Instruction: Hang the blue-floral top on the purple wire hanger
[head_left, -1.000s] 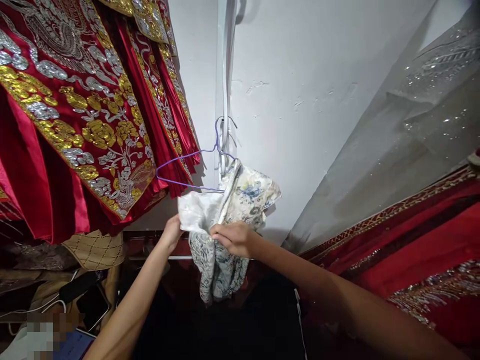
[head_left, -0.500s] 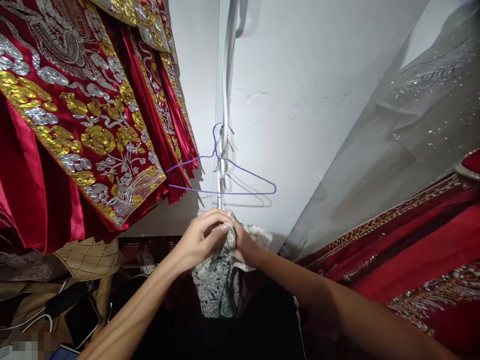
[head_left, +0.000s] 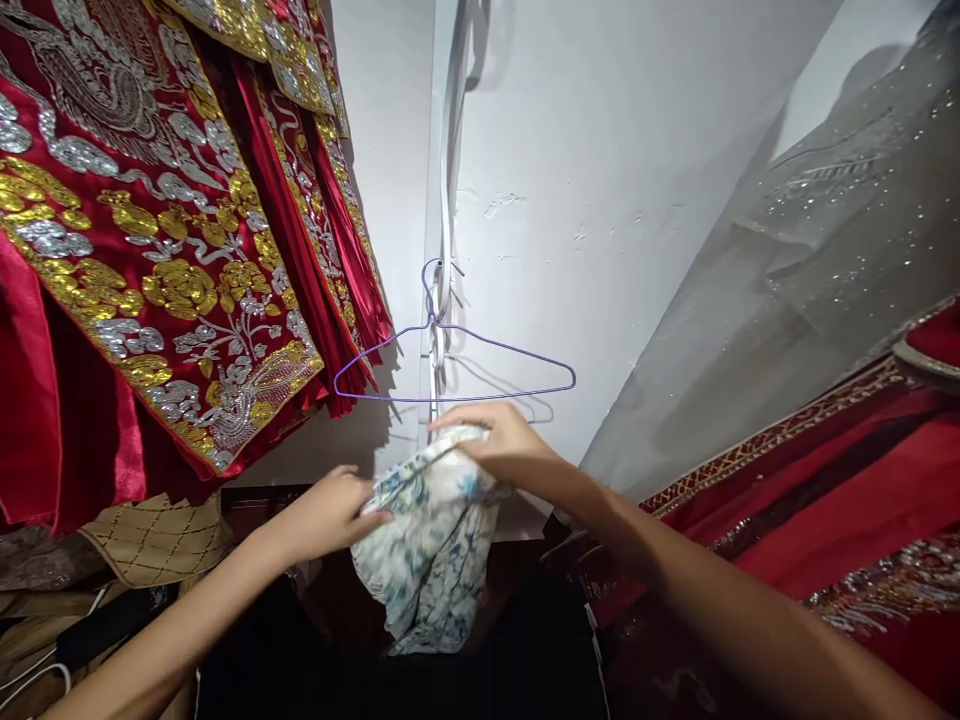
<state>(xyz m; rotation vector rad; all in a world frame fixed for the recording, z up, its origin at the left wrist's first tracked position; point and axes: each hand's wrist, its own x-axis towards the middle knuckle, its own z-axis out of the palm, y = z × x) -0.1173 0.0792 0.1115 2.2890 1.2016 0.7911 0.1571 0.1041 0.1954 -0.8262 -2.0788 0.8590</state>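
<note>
A white cloth garment [head_left: 427, 550] with a blue-green floral pattern hangs between my hands, slightly blurred; its exact kind cannot be made out. At its left upper edge, my left hand [head_left: 341, 510] pinches the fabric. My right hand [head_left: 506, 445] grips the top right of the garment, fingers over its upper edge. Just above it, a purple wire hanger [head_left: 495, 342] hangs from a hook on the wall and carries nothing.
Red garments with gold and silver embroidery [head_left: 180, 290] hang at the left. A sheer sparkly fabric [head_left: 810, 260] and a red beaded garment [head_left: 810, 490] are on the right. Lower left are a beige quilted item [head_left: 161, 540] and white cables [head_left: 52, 668].
My hands have moved apart, the left one leftward and down. The garment, bunched up before, is spread wider between them and shows a lighter floral side.
</note>
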